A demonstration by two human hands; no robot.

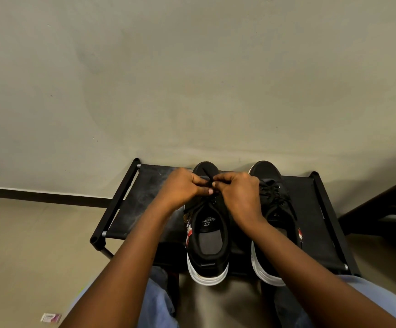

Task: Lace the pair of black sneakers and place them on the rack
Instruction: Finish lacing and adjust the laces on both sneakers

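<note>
Two black sneakers with white soles stand side by side on the black rack, toes toward the wall. Over the tongue of the left sneaker, my left hand and my right hand meet, each pinching the black lace between thumb and fingers. My hands hide the eyelets of this shoe. The right sneaker shows black laces threaded and bunched across its top, and my right forearm crosses its heel.
The rack stands against a plain beige wall with a dark skirting strip. A dark chair sits at the right. My knees in blue jeans are below the rack. A small wrapper lies on the floor at lower left.
</note>
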